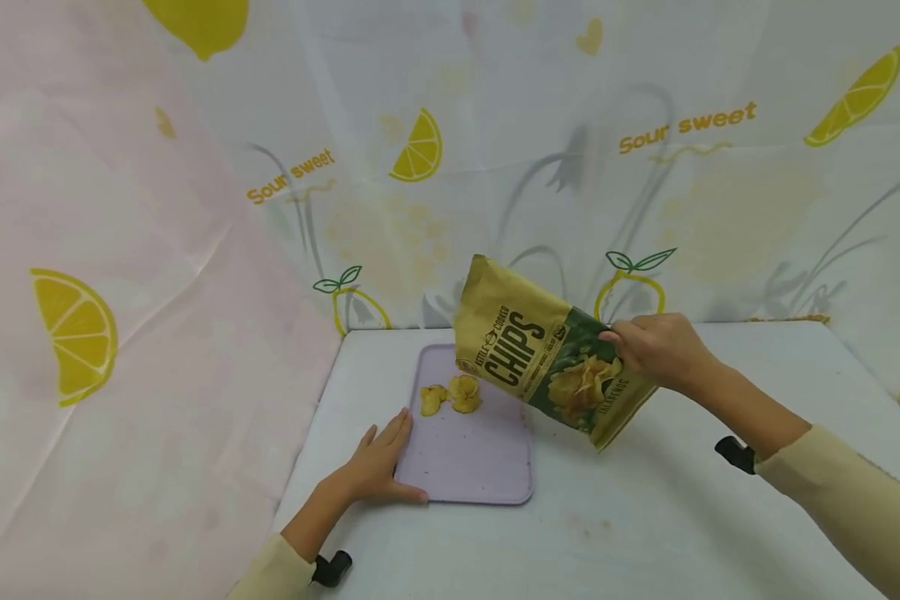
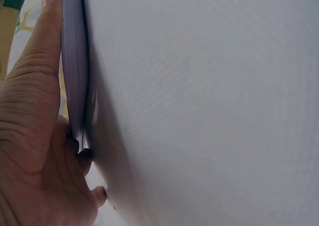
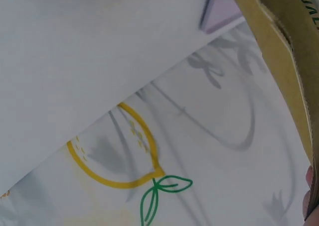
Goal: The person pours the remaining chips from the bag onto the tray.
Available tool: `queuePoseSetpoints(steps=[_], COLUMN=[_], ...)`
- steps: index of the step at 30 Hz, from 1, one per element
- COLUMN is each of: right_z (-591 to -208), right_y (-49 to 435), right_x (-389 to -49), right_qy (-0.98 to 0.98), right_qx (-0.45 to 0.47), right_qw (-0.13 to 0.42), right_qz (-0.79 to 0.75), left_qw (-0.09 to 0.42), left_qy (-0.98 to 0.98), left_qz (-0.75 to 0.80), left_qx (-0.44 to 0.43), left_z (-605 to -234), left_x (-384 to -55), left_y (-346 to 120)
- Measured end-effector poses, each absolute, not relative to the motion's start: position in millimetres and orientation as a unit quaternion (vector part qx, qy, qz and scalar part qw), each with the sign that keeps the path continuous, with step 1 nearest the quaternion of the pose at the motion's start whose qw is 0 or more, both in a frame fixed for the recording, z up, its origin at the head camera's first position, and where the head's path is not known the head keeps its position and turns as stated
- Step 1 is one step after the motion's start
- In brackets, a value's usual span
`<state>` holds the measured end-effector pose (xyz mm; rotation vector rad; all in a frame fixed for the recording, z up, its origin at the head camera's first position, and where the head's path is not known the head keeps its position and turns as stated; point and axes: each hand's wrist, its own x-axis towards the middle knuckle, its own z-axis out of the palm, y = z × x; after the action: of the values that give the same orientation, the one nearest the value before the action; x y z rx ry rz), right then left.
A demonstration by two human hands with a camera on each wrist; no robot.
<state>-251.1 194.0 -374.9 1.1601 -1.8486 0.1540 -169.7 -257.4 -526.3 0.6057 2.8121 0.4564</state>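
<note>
In the head view, my right hand [image 1: 658, 352] grips the lower right side of a tan and green chips bag [image 1: 521, 350]. The bag slants, its far-left end above the back of a pale purple tray [image 1: 468, 467]. A few potato chips [image 1: 464, 393] lie toward the tray's far left. My left hand [image 1: 378, 468] rests at the tray's near left corner, fingers along the side and thumb at the front edge. The left wrist view has that thumb [image 2: 37, 76] straight against the tray's rim [image 2: 75, 61]. At the right wrist view's edge, the bag [image 3: 279, 56] hides most of the hand.
The tray lies on a white table [image 1: 750, 367]. Behind the table hangs a lemon-print cloth [image 1: 495, 208], and a pinkish cloth [image 1: 142, 467] with lemon slices borders the left side. Small crumbs dot the tray, and faint stains [image 1: 588, 525] mark the table's front.
</note>
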Motion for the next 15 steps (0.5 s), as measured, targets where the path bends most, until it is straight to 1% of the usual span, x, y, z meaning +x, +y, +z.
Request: queuePoseSetpoints(steps=[10,15], right_z=[-387,-387], right_y=[195,200], right_x=[-249,-248], right_qy=[-0.756,-0.765], right_qx=[0.476,0.438], right_qw=[0.445,0.467], right_qz=[0.058,0.074], left_qw=[0.111,0.114], left_qy=[0.96,0.958], left_qz=[0.158,0.159], left_qx=[0.205,0.208], left_z=[-526,-527], left_x=[-170,-170], left_y=[-259,-259])
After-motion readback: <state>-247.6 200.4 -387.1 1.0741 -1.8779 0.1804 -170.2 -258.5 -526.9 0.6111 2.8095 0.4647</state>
